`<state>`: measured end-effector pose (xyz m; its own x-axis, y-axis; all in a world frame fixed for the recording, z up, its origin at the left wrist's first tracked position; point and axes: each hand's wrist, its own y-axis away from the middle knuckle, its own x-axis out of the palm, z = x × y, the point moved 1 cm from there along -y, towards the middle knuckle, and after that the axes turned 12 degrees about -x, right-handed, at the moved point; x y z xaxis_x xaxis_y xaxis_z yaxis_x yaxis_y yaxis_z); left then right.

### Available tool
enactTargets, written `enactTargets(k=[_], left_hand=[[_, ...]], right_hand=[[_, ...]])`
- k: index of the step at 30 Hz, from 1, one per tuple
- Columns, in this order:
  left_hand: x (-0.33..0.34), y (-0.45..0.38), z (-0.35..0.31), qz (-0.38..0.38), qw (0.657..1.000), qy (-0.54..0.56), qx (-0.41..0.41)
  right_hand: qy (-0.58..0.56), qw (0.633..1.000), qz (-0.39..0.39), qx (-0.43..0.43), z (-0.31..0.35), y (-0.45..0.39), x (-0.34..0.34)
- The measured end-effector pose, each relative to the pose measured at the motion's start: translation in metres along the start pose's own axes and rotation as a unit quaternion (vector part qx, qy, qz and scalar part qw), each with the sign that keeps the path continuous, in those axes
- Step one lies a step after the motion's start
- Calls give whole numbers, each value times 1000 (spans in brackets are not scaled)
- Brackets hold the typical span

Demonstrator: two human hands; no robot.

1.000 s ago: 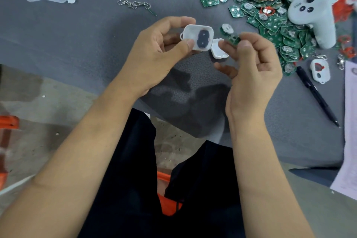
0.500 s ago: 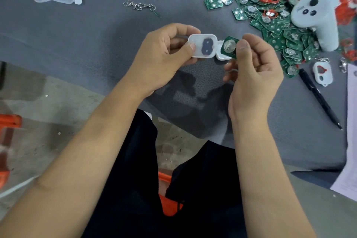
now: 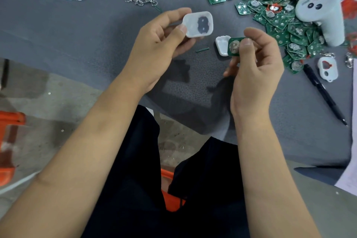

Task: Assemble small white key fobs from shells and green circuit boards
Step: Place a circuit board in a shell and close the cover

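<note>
At frame centre, our left hand point(image 3: 154, 44) gripped a white shell point(image 3: 198, 24); just right, our right hand point(image 3: 255, 67) pinched a green circuit board point(image 3: 234, 46) against another shell half point(image 3: 222, 45).

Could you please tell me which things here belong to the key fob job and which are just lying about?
Job: white shell in left hand; circuit board and second shell in right hand; board pile.
Lying about: pen, game controller, metal clasps.
</note>
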<state>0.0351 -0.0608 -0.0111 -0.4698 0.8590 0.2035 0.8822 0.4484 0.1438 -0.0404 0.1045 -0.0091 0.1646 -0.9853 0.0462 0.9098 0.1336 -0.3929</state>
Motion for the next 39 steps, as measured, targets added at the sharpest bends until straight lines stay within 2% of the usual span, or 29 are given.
enactTargets(k=[7,13,19,27,33,39], left_hand=[[-6,2,-2,42,992,115,9],[-9,0,-3,69,987,147,3],[-8,-1,-1,79,991,108,14],[-3,-1,2,44,999,9,-11],[2,1,2,59,995,-82,-16],[-1,-2,3,58,997,-54,-24]], right_hand=[[32,999,15,-21,-2,1,2],[39,999,20,-26,-2,2,3],[24,999,16,-23,-2,2,4],[-109,993,31,23,3,0,5],[-105,994,40,15,3,1,6],[-46,996,69,-19,0,-1,5]])
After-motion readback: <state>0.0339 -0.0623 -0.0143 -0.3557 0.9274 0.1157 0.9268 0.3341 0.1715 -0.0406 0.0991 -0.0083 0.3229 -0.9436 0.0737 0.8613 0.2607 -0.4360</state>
